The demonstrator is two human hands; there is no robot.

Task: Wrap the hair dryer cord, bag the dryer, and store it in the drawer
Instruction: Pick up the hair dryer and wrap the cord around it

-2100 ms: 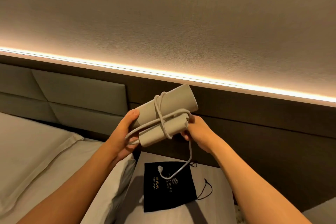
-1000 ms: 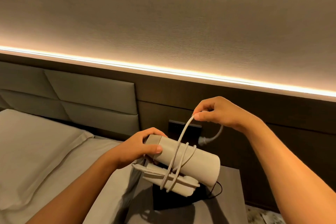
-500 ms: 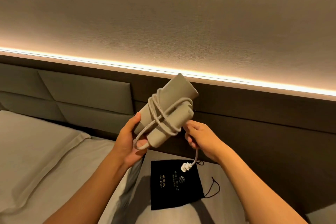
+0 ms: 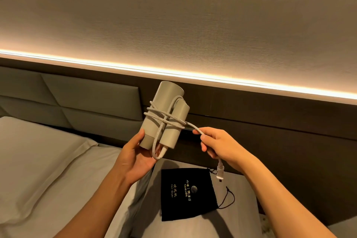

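A beige folded hair dryer [image 4: 167, 100] stands nearly upright in the air, its lower end resting in my left hand [image 4: 135, 155]. Several turns of pale cord [image 4: 164, 119] cross around its barrel and folded handle. My right hand [image 4: 217, 144] pinches the free cord end just right of the dryer, pulled taut. The white plug [image 4: 220, 172] dangles below that hand. A black drawstring bag [image 4: 188, 192] with gold lettering lies flat on the bedside table [image 4: 245, 220] beneath my hands.
A bed with a white pillow [image 4: 38, 152] fills the left side. A padded headboard [image 4: 92, 102] and a dark wall panel with a lit strip run behind. The bag's black drawstring [image 4: 229, 198] trails to its right.
The dryer has tilted more upright in my left hand. My right hand has pulled the cord end out to the right, with another turn crossing the body. The plug hangs farther right.
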